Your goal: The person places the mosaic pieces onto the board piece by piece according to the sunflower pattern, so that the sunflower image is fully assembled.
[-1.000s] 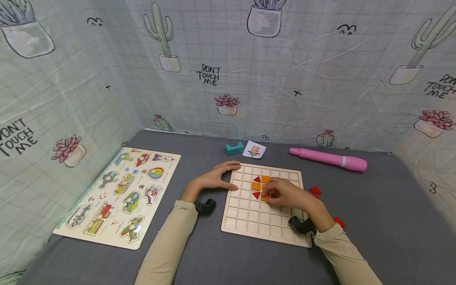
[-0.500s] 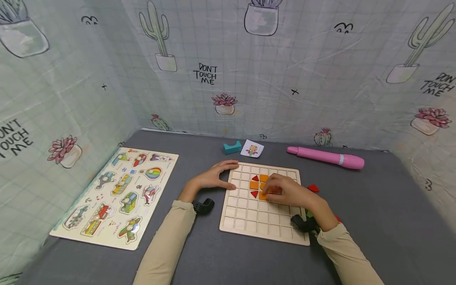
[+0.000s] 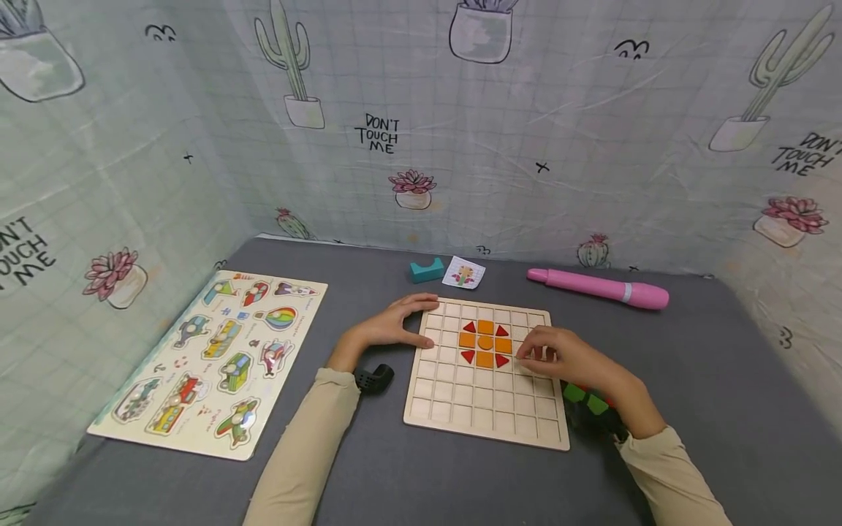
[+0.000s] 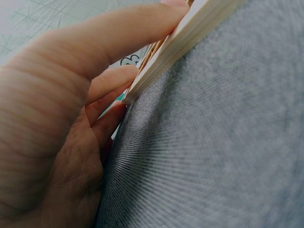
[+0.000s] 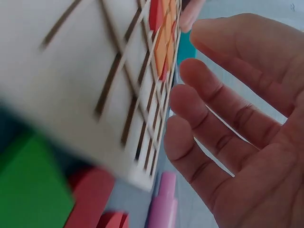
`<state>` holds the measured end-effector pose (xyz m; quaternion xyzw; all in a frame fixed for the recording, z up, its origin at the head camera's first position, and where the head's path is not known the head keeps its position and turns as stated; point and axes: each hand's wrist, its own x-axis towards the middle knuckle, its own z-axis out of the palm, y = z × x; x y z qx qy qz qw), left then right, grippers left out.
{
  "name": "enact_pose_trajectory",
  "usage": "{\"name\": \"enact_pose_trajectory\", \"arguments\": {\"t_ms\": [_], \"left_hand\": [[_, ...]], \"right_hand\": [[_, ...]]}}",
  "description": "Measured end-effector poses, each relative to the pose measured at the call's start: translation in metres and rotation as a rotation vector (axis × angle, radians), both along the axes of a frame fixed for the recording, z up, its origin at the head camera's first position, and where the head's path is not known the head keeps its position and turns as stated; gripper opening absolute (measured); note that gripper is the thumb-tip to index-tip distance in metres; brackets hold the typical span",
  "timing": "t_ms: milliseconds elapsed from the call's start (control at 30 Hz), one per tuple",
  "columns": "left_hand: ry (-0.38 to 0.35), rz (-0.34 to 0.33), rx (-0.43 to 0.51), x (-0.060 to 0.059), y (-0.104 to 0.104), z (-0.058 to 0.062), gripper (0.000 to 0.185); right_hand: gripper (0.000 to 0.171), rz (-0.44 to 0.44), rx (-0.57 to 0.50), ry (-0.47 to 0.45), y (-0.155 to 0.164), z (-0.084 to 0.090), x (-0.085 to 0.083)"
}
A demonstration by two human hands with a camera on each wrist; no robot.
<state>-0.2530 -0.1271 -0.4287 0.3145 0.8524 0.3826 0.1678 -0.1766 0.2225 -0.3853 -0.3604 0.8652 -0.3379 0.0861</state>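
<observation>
A wooden grid board [image 3: 483, 405] lies on the grey table. Near its top, orange squares and red triangles [image 3: 484, 342] form a small pattern. My left hand [image 3: 391, 326] grips the board's top-left corner, thumb on the left edge and fingers on the top edge. In the left wrist view my left hand's fingers [image 4: 118, 33] curl over the board's edge [image 4: 190, 33]. My right hand [image 3: 559, 356] hovers over the board's right side, fingers relaxed and holding nothing. The right wrist view shows my right hand [image 5: 237, 109] with an empty palm beside the board [image 5: 71, 71].
Green blocks [image 3: 585, 398] and red pieces [image 5: 95, 199] lie just right of the board, under my right wrist. A pink pen [image 3: 598, 287], a teal block [image 3: 426, 270] and a small card [image 3: 465, 274] lie behind the board. A vehicle puzzle board [image 3: 217, 358] lies at left. Cloth walls enclose the table.
My right hand has left the pattern and moved right to the board's right side, uncovering the pattern's lower right red triangle. My left hand has stayed on the corner.
</observation>
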Motion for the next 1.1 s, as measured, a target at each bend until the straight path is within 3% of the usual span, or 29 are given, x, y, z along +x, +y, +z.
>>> {"name": "enact_pose_trajectory", "arguments": {"t_ms": [200, 433, 767, 1100], "left_hand": [[0.015, -0.012, 0.004, -0.001, 0.002, -0.002, 0.075], [0.013, -0.008, -0.004, -0.001, 0.003, -0.003, 0.075], [-0.002, 0.003, 0.004, 0.001, 0.003, -0.004, 0.076], [0.000, 0.006, 0.005, 0.001, 0.001, -0.001, 0.075]], "right_hand": [[0.007, 0.013, -0.052, 0.021, 0.020, -0.006, 0.008], [0.009, 0.012, -0.083, -0.016, 0.037, -0.013, 0.012], [0.006, 0.105, -0.054, -0.213, 0.056, -0.007, 0.014], [0.020, 0.200, -0.058, -0.306, 0.068, -0.004, 0.014]]}}
